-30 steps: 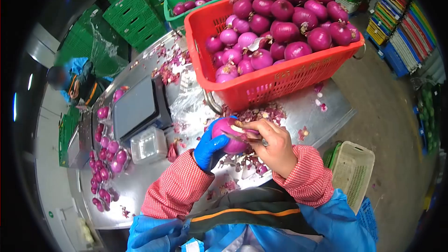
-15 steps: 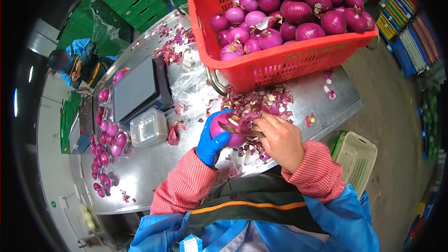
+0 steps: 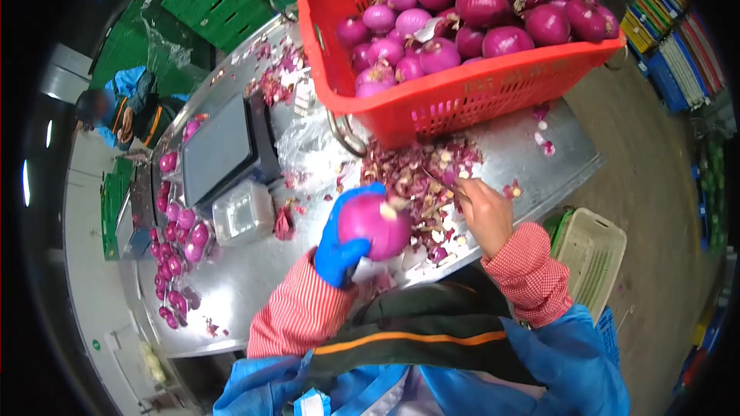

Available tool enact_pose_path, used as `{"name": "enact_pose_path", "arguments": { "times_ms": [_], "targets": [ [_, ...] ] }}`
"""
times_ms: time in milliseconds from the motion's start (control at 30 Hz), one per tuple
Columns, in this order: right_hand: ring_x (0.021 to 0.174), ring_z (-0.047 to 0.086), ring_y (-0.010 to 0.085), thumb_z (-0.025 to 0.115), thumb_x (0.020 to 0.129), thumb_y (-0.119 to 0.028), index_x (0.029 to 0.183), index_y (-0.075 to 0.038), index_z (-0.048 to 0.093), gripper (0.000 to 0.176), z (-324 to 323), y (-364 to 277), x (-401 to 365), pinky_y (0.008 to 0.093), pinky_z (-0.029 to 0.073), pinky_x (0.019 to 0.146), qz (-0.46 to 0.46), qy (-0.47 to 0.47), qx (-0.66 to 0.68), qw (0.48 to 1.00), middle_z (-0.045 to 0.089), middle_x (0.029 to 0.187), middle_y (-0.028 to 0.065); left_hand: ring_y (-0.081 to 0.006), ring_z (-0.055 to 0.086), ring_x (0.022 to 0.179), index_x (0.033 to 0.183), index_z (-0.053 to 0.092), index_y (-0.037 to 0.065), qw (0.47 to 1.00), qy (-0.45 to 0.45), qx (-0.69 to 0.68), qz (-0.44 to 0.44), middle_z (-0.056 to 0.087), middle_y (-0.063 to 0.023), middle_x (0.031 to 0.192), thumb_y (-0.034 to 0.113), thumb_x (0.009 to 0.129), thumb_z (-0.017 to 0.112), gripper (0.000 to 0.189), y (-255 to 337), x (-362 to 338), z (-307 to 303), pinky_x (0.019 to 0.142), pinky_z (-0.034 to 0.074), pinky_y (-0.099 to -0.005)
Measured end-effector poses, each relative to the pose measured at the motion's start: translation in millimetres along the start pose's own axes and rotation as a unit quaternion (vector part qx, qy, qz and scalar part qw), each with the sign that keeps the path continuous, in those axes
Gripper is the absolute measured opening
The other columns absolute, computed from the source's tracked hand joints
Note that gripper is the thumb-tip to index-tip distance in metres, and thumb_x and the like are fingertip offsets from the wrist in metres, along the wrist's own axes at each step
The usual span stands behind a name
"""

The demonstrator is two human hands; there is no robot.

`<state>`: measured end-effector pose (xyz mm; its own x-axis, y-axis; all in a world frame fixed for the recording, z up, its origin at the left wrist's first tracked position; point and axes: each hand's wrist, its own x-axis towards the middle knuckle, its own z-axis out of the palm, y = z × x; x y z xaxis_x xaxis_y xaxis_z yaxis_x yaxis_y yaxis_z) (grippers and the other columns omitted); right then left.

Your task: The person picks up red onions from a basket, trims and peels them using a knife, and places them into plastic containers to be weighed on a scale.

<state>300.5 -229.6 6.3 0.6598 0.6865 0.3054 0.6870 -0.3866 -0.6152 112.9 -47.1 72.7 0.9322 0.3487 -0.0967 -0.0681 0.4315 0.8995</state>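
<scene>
Blue-gloved on left hand [image 3: 336, 256], clamped around onion [image 3: 374, 225] in front of red crate [image 3: 385, 125]; with right hand [image 3: 487, 216] closed on knife [image 3: 445, 183]. Probably mid-peeling, calling for a steady hold.

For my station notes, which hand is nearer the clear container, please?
Left: the left hand, holding an onion, is right of the clear container; the right hand is farther right.

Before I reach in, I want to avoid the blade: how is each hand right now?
Left hand: closed around an onion.
Right hand: closed on a knife, its blade apart from the onion.
</scene>
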Motion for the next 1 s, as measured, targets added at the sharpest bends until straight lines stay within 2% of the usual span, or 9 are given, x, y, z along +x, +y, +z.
{"name": "enact_pose_path", "arguments": {
  "times_ms": [200, 233, 367, 433, 500, 600, 633, 733, 1000],
  "targets": [
    [0.085, 0.066, 0.0215, 0.071, 0.089, -0.031, 0.137, -0.006, 0.051, 0.058, -28.5, -63.7, 7.3, 0.0346, 0.053, 0.079, 0.038, -0.139, 0.295, 0.945, 0.065, 0.099, 0.0125, -0.0295, 0.056, 0.121, 0.153, 0.025, 0.016, 0.98, 0.1, -0.099, -0.138, 0.047, -0.0134, 0.14, 0.043, 0.079, 0.078, 0.096, 0.8, 14.3, 13.3, 0.096, 0.053, -0.0416],
    [0.076, 0.062, 0.015, 0.064, 0.096, -0.036, 0.139, -0.005, 0.047, 0.056, -12.0, -59.7, 7.1, 0.0291, 0.052, 0.068, -0.068, -0.082, 0.321, 0.941, 0.061, 0.099, 0.0082, -0.0295, 0.056, 0.121, 0.155, 0.021, 0.018, 0.983, 0.065, -0.061, -0.158, 0.046, -0.0134, 0.141, 0.041, 0.078, 0.08, 0.099, -0.9, 12.9, 8.7, 0.094, 0.054, -0.0414],
    [0.056, 0.049, 0.0078, 0.048, 0.103, -0.042, 0.113, -0.005, 0.055, 0.039, 1.0, -45.6, 2.2, 0.0221, 0.04, 0.045, 0.237, -0.224, 0.663, 0.674, 0.056, 0.082, 0.0043, -0.0285, 0.055, 0.122, 0.158, 0.01, 0.02, 0.98, -0.042, 0.184, -0.071, 0.044, -0.013, 0.143, 0.026, 0.074, 0.086, 0.114, 3.3, 8.6, 0.2, 0.095, 0.053, -0.041],
    [0.052, 0.048, 0.0084, 0.047, 0.103, -0.046, 0.107, -0.006, 0.054, 0.041, 13.5, -54.1, -5.4, 0.0234, 0.039, 0.044, 0.29, -0.245, 0.685, 0.622, 0.057, 0.074, 0.0054, -0.026, 0.052, 0.126, 0.157, 0.016, 0.013, 0.955, -0.039, 0.285, 0.069, 0.046, -0.0122, 0.143, 0.009, 0.068, 0.088, 0.115, -9.5, 12.0, -4.1, 0.103, 0.048, -0.0398],
    [0.054, 0.051, 0.01, 0.047, 0.103, -0.047, 0.105, -0.005, 0.057, 0.043, 16.1, -63.8, -9.7, 0.0263, 0.043, 0.047, 0.323, -0.262, 0.698, 0.583, 0.06, 0.074, 0.0059, -0.025, 0.05, 0.127, 0.154, 0.022, 0.009, 0.988, -0.006, 0.151, 0.036, 0.047, -0.0118, 0.142, 0.008, 0.068, 0.087, 0.108, -20.1, 12.1, -9.9, 0.105, 0.045, -0.039],
    [0.061, 0.058, 0.0161, 0.053, 0.101, -0.043, 0.103, -0.003, 0.06, 0.04, 20.7, -64.2, -10.1, 0.0299, 0.047, 0.054, 0.211, -0.179, 0.457, 0.846, 0.063, 0.077, 0.009, -0.0232, 0.051, 0.126, 0.147, 0.034, 0.006, 0.996, 0.038, 0.077, 0.009, 0.049, -0.0116, 0.137, 0.007, 0.068, 0.086, 0.095, -24.0, 4.4, -13.2, 0.107, 0.044, -0.0389],
    [0.071, 0.063, 0.0215, 0.061, 0.095, -0.031, 0.104, -0.004, 0.062, 0.028, 10.2, -73.8, -5.1, 0.0332, 0.05, 0.062, 0.031, -0.034, 0.247, 0.968, 0.061, 0.08, 0.0087, -0.0228, 0.051, 0.125, 0.147, 0.034, 0.005, 0.995, 0.046, 0.085, -0.002, 0.05, -0.0115, 0.136, 0.008, 0.068, 0.086, 0.095, -22.0, 0.7, -15.5, 0.107, 0.044, -0.0388],
    [0.076, 0.063, 0.0228, 0.065, 0.087, -0.021, 0.102, -0.007, 0.064, 0.021, -16.1, -82.0, 6.6, 0.0337, 0.051, 0.063, -0.153, -0.021, -0.006, 0.988, 0.058, 0.084, 0.0083, -0.0211, 0.055, 0.12, 0.144, 0.037, 0.004, 0.992, 0.049, 0.116, -0.017, 0.053, -0.0108, 0.131, 0.01, 0.068, 0.086, 0.09, -15.5, -8.1, -14.6, 0.104, 0.046, -0.0375],
    [0.074, 0.061, 0.0216, 0.063, 0.077, -0.009, 0.103, -0.006, 0.064, 0.025, 2.3, -80.9, 10.4, 0.033, 0.052, 0.061, -0.2, -0.016, -0.063, 0.978, 0.056, 0.084, 0.0053, -0.0205, 0.054, 0.119, 0.14, 0.04, 0.003, 0.985, 0.002, 0.168, -0.042, 0.056, -0.0104, 0.127, 0.011, 0.068, 0.087, 0.087, -5.9, -22.7, -18.0, 0.103, 0.045, -0.037]
  ]
}}
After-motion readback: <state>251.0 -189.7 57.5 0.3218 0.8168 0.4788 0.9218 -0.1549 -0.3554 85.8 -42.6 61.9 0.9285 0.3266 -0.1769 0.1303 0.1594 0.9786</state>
